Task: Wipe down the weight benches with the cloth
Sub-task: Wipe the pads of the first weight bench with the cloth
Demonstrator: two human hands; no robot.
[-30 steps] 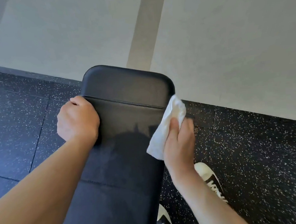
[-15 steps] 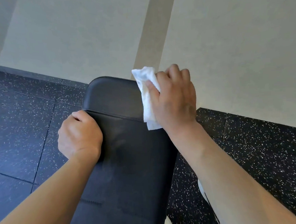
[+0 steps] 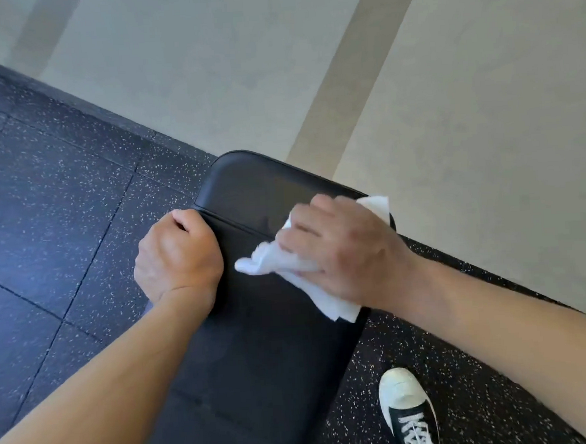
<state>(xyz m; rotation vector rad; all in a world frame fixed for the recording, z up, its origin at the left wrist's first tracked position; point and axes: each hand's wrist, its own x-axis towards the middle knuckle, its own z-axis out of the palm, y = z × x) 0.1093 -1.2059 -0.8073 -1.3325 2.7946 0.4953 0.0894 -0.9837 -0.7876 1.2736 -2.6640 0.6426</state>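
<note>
The right hand [image 3: 341, 249] is laid palm-down on the white cloth [image 3: 280, 262], which is pressed flat against the top of the bench [image 3: 259, 361]. Its fingers [image 3: 298, 221] are spread and only lightly bent over the cloth; whether the thumb is tucked around an edge cannot be told. The cloth is bunched in front of the fingers, and its corners are seen past the hand on both the far side and the near side, the near corner hanging over the bench's right edge.

The left hand [image 3: 177, 259] is curled into a fist on the bench's left edge, with the fingers wrapped down over the side of the pad, so the bench is gripped there. The two hands are apart, set on opposite sides of the pad, with bare black upholstery between them.

The bench is a black padded one, seen lengthwise, with a seam running across it just beyond the left hand's knuckles and a rounded end close to the wall [image 3: 449, 109]. The cloth lies on the section at and just before that seam.

Dark speckled rubber flooring [image 3: 61, 218] is seen around the bench. A black-and-white shoe [image 3: 409, 413] is planted on the floor to the right of the bench.
</note>
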